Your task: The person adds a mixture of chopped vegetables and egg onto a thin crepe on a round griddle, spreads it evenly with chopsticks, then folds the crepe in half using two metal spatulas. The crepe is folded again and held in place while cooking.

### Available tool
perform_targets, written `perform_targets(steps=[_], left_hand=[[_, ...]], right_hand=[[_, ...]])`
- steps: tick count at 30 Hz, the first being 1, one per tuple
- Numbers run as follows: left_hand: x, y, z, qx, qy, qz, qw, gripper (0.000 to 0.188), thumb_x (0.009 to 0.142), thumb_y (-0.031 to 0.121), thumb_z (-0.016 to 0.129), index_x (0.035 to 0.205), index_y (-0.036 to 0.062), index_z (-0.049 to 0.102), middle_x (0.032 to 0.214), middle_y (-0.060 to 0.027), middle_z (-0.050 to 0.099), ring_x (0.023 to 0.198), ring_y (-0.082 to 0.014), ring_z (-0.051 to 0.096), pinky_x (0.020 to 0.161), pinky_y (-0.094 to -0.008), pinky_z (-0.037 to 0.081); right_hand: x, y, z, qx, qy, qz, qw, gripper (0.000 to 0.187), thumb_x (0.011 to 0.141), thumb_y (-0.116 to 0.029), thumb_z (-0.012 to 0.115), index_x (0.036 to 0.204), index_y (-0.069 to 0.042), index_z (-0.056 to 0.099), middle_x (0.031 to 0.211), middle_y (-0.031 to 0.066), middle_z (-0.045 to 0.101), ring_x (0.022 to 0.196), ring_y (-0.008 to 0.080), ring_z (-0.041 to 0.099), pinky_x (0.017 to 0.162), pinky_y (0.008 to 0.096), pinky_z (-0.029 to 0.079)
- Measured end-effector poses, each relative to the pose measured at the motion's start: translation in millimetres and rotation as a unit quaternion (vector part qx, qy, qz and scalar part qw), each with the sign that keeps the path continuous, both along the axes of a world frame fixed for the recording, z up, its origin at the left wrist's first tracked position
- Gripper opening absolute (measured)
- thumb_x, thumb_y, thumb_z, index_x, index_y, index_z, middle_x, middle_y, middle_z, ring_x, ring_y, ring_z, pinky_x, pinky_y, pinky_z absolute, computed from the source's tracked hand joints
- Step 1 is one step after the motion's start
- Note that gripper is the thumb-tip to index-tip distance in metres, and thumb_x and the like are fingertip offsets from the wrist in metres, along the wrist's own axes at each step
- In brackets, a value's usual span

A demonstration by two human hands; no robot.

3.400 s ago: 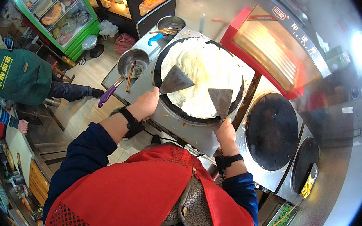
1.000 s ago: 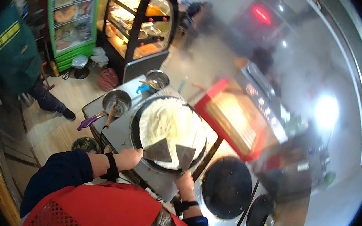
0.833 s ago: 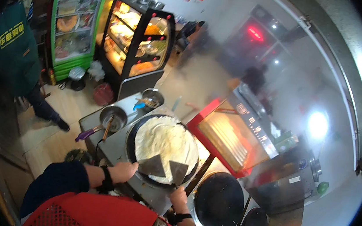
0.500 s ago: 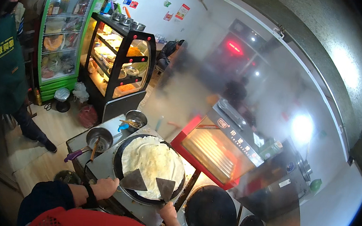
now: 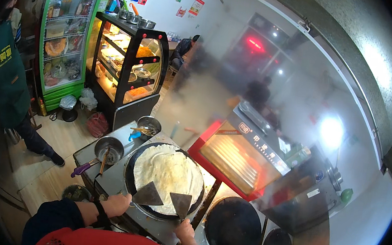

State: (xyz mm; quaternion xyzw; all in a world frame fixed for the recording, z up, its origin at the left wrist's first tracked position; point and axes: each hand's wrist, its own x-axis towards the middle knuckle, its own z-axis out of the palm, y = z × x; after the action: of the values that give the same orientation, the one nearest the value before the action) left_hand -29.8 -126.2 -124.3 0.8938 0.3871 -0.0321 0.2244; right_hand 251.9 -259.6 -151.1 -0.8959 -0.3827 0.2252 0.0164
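A large pale crepe (image 5: 167, 169) lies on a round black griddle (image 5: 129, 186) in front of me. My left hand (image 5: 117, 205) is closed round the handle of a wide, dark scraper (image 5: 148, 194), whose blade rests over the crepe's near left edge. In my right hand (image 5: 185, 230) I grip a second scraper (image 5: 180, 204), its blade over the near right edge. The two blades are a small gap apart. Both handles are mostly hidden by my fingers.
Left of the griddle stand a saucepan (image 5: 113, 144) with a purple handle and a metal bowl (image 5: 153, 123). To the right are another black griddle (image 5: 234, 229) and a red-framed lit warmer (image 5: 230, 157). A person in a dark green apron (image 5: 7, 62) stands far left, near a display case (image 5: 137, 95).
The whole view has shifted slightly. Both hands still grip their scrapers, and the blades lie in nearly the same places on the crepe.
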Motion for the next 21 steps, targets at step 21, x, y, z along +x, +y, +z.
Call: perform_targets(steps=[21], left_hand=[[1, -2, -19, -0.033, -0.099, -0.006, 0.994, 0.011, 0.089, 0.005, 0.044, 0.093, -0.0044, 0.039, 0.067, -0.0228, 0.053, 0.06, -0.0386, 0.056, 0.052, -0.0496, 0.044]], right_hand=[[1, -2, -10, 0.039, -0.016, -0.001, 0.999, 0.043, 0.073, -0.022, 0.068, 0.1, 0.001, 0.044, 0.094, 0.0255, 0.062, 0.09, 0.041, 0.062, 0.077, 0.0463, 0.051]])
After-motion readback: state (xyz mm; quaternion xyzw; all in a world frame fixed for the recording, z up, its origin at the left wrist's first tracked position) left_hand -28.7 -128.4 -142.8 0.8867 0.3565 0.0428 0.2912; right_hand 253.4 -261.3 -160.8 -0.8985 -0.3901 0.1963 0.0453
